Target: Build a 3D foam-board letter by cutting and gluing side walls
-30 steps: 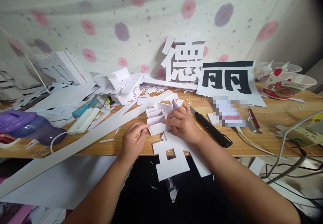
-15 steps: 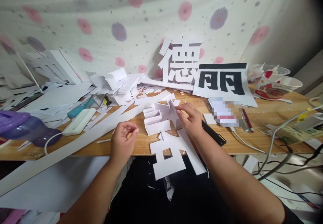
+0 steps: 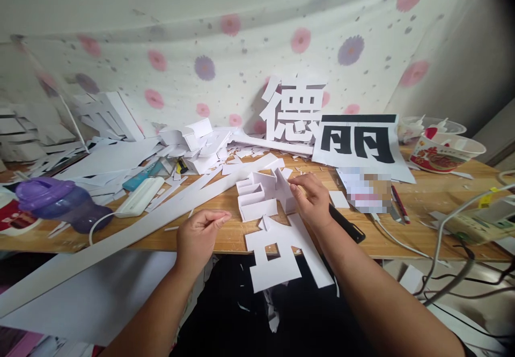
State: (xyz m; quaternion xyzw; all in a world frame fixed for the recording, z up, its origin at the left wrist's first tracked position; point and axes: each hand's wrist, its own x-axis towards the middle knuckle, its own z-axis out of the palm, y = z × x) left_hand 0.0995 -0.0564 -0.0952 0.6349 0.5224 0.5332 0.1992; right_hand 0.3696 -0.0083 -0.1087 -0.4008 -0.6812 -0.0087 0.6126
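A white foam-board letter piece [image 3: 263,279] lies over the table's front edge, with a square hole in it. At its far end, upright white walls [image 3: 258,210] form narrow box-like channels. My right hand [image 3: 313,198] is closed at the right of these walls, thumb and fingers pinching the edge of an upright white strip [image 3: 285,193]. To the left, my left hand [image 3: 199,236] hovers apart from the piece. Its thumb and fingertips are pressed together; whatever they hold is too small to make out. A black cutter-like handle [image 3: 346,223] lies partly behind my right hand.
A long white strip [image 3: 132,228] crosses the table and overhangs its front left. Beside it are a white power bank [image 3: 140,197] and a purple bottle [image 3: 66,206]. A white cut-out character [image 3: 277,115], a printed sheet [image 3: 362,139] and a noodle tub [image 3: 446,153] stand behind.
My left hand's fingers have closed from a loose curl into a tight pinch. My right hand stays at the upright strip. The whole view has shifted slightly.
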